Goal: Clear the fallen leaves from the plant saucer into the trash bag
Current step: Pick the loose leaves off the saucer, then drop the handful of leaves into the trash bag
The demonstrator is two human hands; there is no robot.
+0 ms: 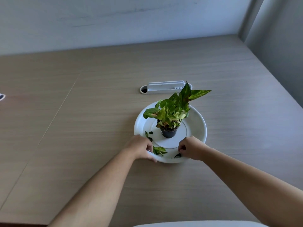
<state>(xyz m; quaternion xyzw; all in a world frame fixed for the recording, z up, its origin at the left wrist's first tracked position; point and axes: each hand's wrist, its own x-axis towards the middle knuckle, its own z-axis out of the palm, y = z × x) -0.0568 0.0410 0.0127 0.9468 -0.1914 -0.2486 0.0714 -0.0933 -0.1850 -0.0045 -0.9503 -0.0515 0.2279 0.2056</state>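
So the white saucer is sitting on a light wood table, a bit right of centre, with a small black pot standing upright in the middle of it. The plant in the pot is green and yellow, with some brown patches on the lower leaves.

The fallen leaves are on the near-left part of the saucer. The main clump is right by the near rim, and a couple of smaller bits lie further up the left side. A dark scrap sits on the near-right part of the rim.

Both bare forearms reach in from the bottom. The left hand is on the near-left rim. Its thumb runs along the outer edge and its fingers curl over the inside, so it looks like it's gripping the saucer there. The fingertips are touching or just beside the main clump, and honestly I can't tell if they've got any leaf pinched.

The right hand is over the near-right rim, knuckles up and fingers curled under. The tips are just above the dark scrap. Whether it's actually grasping that scrap or the rim, I can't tell from this angle.

Behind the saucer a white cable box is set into the tabletop, and one tall leaf overlaps its right end. A pale wall runs along the back, and a grey curtain hangs at the right
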